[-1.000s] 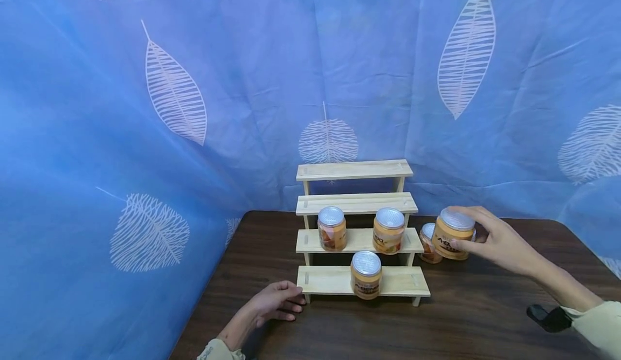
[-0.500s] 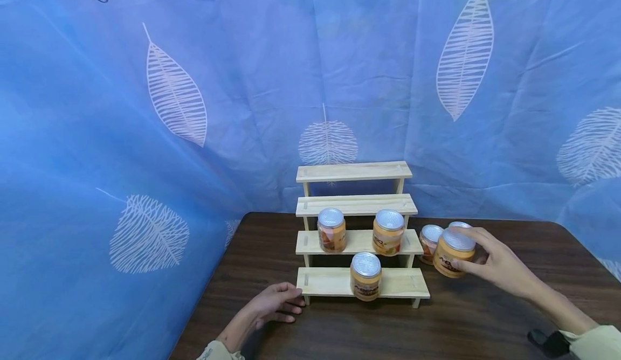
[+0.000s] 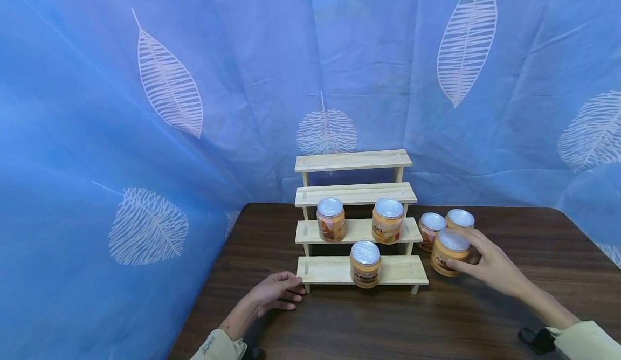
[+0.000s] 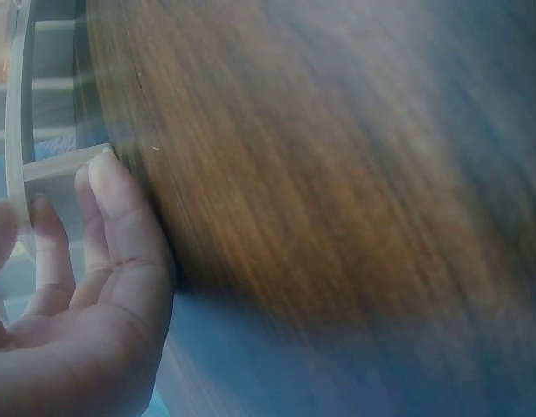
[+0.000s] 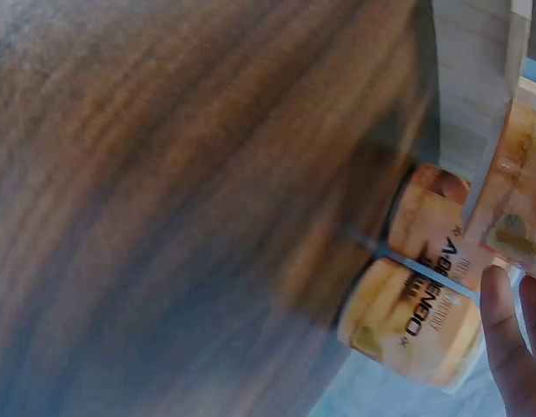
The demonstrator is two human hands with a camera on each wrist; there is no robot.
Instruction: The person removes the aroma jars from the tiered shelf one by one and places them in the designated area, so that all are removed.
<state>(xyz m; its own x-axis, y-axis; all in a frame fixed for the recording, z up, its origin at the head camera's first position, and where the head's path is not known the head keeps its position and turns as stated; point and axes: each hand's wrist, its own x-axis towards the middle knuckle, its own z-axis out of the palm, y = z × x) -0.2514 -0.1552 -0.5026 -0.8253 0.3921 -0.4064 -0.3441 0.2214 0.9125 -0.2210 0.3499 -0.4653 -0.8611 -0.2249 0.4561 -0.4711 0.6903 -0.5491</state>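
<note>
In the head view my right hand grips an orange jar with a silver lid, thumb in front and fingers behind. The right wrist view shows this jar raised off the table, partly cut off by the frame. Behind it stand two similar jars, one at the left and one at the back. At the stepped wooden shelf, my left hand holds the lower left corner. In the left wrist view its fingertips reach the leg under the plank.
Two jars, one left and one right, stand on the second step from the bottom. Another jar stands on the lowest step. The dark wooden table meets a blue leaf-patterned cloth behind.
My right hand has brought the held jar toward me and slightly left, uncovering the jar at the back. The left hand keeps its place on the shelf. The head view has tipped slightly downward.
</note>
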